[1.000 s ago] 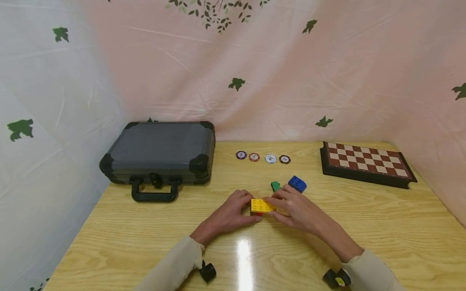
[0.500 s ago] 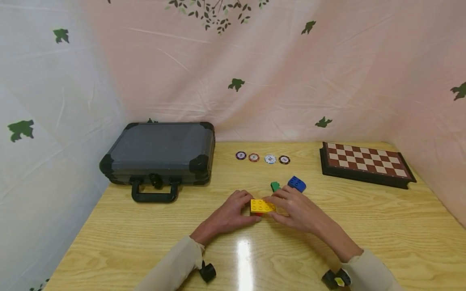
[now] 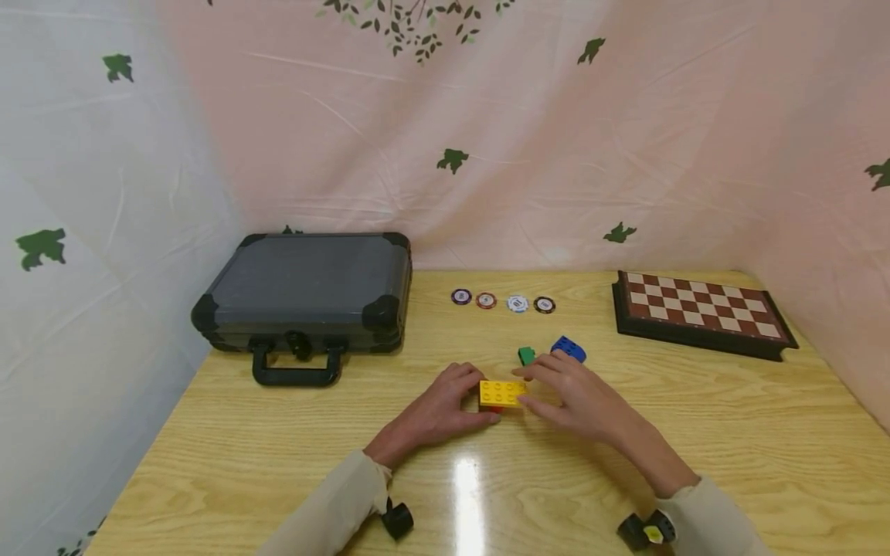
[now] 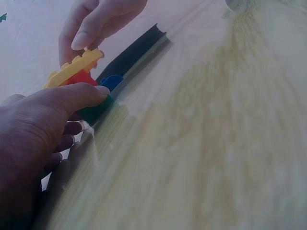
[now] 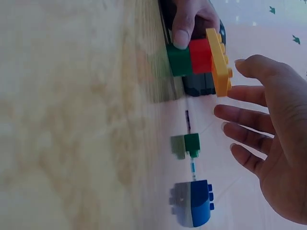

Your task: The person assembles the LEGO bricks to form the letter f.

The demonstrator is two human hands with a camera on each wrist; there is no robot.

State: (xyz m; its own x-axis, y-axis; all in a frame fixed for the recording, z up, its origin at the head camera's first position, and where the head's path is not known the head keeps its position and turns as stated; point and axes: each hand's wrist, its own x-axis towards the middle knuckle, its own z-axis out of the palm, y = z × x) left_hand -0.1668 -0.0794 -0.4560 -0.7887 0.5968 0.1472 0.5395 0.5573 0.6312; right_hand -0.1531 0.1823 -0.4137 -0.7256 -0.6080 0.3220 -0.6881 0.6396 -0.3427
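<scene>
A small stack of toy building bricks stands on the table in front of me. Its flat yellow brick lies on a red brick, with a green brick at the bottom. My left hand grips the stack from the left, its thumb against the lower bricks. Fingers spread and slightly bent, my right hand hovers at the right end of the yellow brick and holds nothing. Just beyond it lie a small green brick and a blue brick with a rounded side.
A dark grey case with its handle toward me sits at the back left. Several poker chips, among them a white one, form a row behind the bricks. At the back right lies a folded chessboard. A patterned cloth hangs behind the table.
My right hand has let go of the yellow brick and drawn slightly back to the right, its fingers spreading. The left hand and the stack have stayed in place.
</scene>
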